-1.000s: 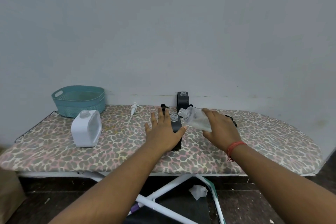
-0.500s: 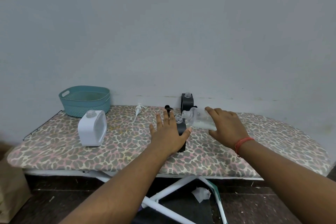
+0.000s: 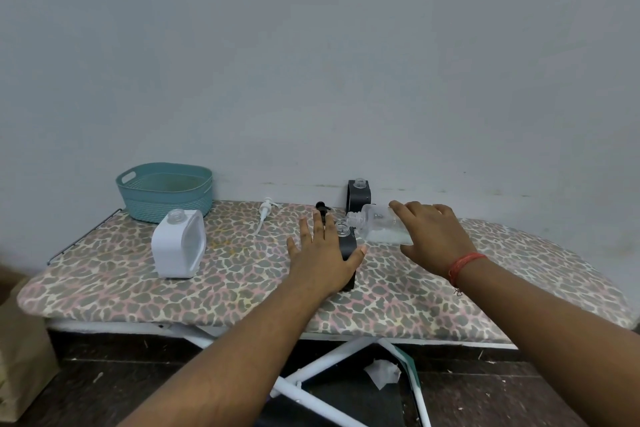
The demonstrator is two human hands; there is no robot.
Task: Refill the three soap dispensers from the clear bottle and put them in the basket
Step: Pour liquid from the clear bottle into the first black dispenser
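The clear bottle (image 3: 381,228), light, rigid and likely slick with soap, is best gripped round its wide body, as the right hand (image 3: 433,236) does, tipping it almost level so its neck sits just right of the near black dispenser (image 3: 347,246) and its open mouth. The left hand (image 3: 322,253) steadies that dispenser, fingers straight, thumb across its front. The white dispenser (image 3: 178,244) stands left, near the teal basket (image 3: 164,191); another black dispenser (image 3: 359,196) stands far, by the wall.
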